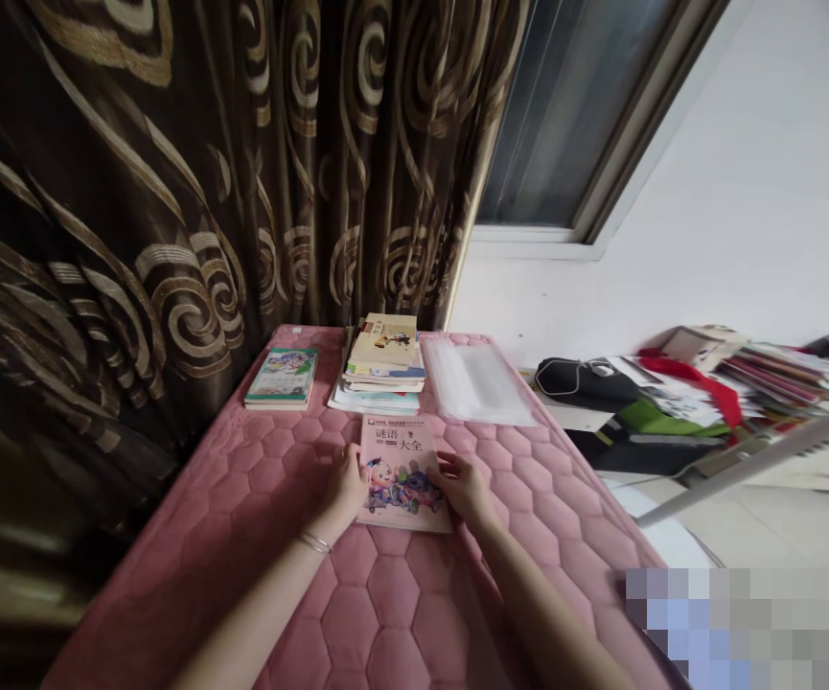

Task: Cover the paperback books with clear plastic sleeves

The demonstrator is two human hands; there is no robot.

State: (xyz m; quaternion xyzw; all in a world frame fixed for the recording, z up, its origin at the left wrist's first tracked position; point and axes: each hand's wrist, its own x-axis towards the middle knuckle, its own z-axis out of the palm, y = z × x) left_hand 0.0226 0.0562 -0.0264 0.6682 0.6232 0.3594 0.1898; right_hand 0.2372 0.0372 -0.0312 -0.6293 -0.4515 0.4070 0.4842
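A pink paperback book (405, 479) with cartoon figures and Chinese lettering on its cover lies face up on the pink quilted surface (400, 594), its title upright toward me. At its left edge, my left hand (346, 489) grips the book with the fingers closed along the side. My right hand (466, 487) holds the opposite edge, fingertips resting over the cover. A thin bracelet (315, 542) circles my left wrist. Just beyond the book stands a stack of books (381, 364), with a cream-covered one on top.
A green-bordered book (283, 376) lies at the back left. Clear plastic sheets (481, 380) lie at the back right. A dark patterned curtain (198, 192) hangs along the left and back. Right of the bed, clutter surrounds a black bag (587, 383) and a white slanted bar (751, 460).
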